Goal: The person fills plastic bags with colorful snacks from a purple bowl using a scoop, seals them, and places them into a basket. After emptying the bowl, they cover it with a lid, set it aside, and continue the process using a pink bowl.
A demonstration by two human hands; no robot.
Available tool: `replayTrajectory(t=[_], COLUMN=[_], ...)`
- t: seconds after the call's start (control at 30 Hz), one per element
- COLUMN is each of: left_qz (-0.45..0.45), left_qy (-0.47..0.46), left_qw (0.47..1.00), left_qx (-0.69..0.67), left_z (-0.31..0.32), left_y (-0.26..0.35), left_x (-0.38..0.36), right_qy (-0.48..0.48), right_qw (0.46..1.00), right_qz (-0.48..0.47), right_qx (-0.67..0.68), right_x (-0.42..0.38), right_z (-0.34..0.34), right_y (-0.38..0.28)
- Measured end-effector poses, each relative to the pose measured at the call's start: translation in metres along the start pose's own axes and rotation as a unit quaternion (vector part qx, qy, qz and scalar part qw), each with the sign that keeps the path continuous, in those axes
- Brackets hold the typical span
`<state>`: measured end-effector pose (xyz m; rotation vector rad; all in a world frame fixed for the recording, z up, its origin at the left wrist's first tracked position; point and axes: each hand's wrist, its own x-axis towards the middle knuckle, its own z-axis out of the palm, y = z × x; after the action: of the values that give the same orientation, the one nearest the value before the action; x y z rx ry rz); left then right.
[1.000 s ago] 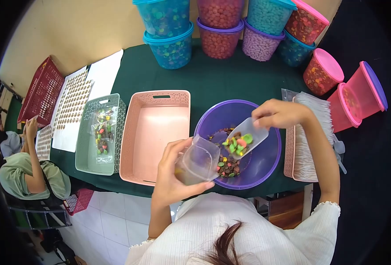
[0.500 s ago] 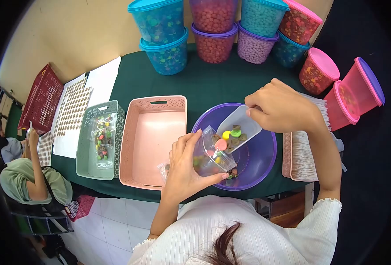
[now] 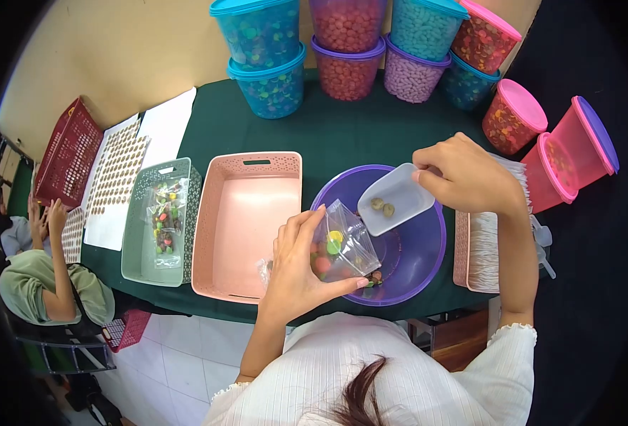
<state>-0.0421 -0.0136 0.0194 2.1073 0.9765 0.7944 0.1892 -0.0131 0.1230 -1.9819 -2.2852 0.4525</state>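
Over the left part of a purple bowl (image 3: 427,273), my left hand (image 3: 293,266) is wrapped round a clear plastic bag (image 3: 344,245) that holds colourful candies. My right hand (image 3: 459,174) grips a translucent white scoop (image 3: 406,202), tilted above the bowl near the bag's mouth. Two brownish pieces lie in the scoop. More candies (image 3: 373,279) show in the bowl below the bag. Part of the bag and its contents is hidden behind my left fingers.
A pink basket (image 3: 246,227) and a green basket (image 3: 135,241) with filled bags stand left. Lidded tubs (image 3: 268,92) line the back. Right of the bowl is a basket of white strips (image 3: 483,248). Another person (image 3: 51,291) is at far left, near sticker sheets (image 3: 115,170).
The scoop has moved slightly right with my right hand, away from the bag. Most of its candies are gone from it, and the bag shows a yellow and a green piece near its top.
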Motion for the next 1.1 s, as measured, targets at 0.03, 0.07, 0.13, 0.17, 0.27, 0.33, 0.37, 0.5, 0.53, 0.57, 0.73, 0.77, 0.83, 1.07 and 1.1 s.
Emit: replayTrajectory(t=[0.03, 0.07, 0.13, 0.17, 0.27, 0.33, 0.37, 0.5, 0.53, 0.57, 0.73, 0.77, 0.83, 1.07, 1.1], left_qz=[-0.001, 0.004, 0.007, 0.031, 0.043, 0.030, 0.035, 0.030, 0.030, 0.031, 0.099, 0.047, -0.006, -0.146, -0.147], left_qy=[0.002, 0.011, 0.023, 0.021, 0.011, 0.005, 0.001, 0.013, 0.017, 0.025, 0.011, -0.006, 0.006, 0.053, 0.052], left_qw=[1.000, 0.999, 0.997, 0.997, 0.995, 0.994, 0.995, 0.997, 0.997, 0.997, 0.994, 0.985, 0.914, 0.888, 0.888], left_qx=[-0.001, -0.034, -0.067, -0.071, -0.092, -0.108, -0.093, -0.073, -0.073, -0.066, -0.049, -0.169, -0.405, -0.433, -0.433], left_z=[-0.001, -0.001, -0.003, -0.005, -0.004, -0.003, -0.002, 0.000, 0.001, 0.002, -0.003, -0.007, -0.005, 0.023, 0.024], left_y=[-0.001, -0.003, -0.003, -0.003, 0.003, 0.004, 0.002, -0.002, -0.002, -0.001, 0.002, -0.004, -0.002, -0.016, -0.016], left_x=[0.000, 0.000, 0.000, 0.002, 0.004, 0.006, 0.006, 0.006, 0.007, 0.008, 0.010, 0.009, 0.009, 0.009, 0.008], right_qy=[-0.001, 0.028, 0.018, -0.042, -0.214, -0.222, -0.222, -0.117, -0.108, -0.051, 0.150, 0.170, 0.182, 0.174, 0.169], right_qw=[1.000, 0.999, 0.997, 0.993, 0.966, 0.969, 0.969, 0.918, 0.828, 0.841, 0.752, 0.731, 0.724, 0.719, 0.730], right_qz=[-0.001, -0.013, -0.022, -0.014, 0.000, -0.051, -0.052, -0.174, -0.185, -0.174, -0.016, 0.008, 0.019, 0.076, 0.063], right_qx=[-0.001, -0.011, -0.073, -0.105, -0.142, -0.099, -0.099, 0.336, 0.517, 0.510, 0.641, 0.661, 0.665, 0.669, 0.659], right_x=[0.001, 0.003, 0.007, 0.009, 0.014, 0.009, 0.007, -0.015, -0.023, -0.028, -0.033, -0.034, -0.035, -0.036, -0.035], right_z=[0.009, 0.025, 0.063, 0.083, 0.137, 0.151, 0.148, 0.104, 0.099, 0.100, 0.123, 0.120, 0.120, 0.129, 0.137], right_y=[0.008, 0.018, 0.026, 0.024, 0.017, 0.020, 0.025, 0.009, 0.003, -0.008, -0.037, -0.034, -0.027, -0.031, -0.027])
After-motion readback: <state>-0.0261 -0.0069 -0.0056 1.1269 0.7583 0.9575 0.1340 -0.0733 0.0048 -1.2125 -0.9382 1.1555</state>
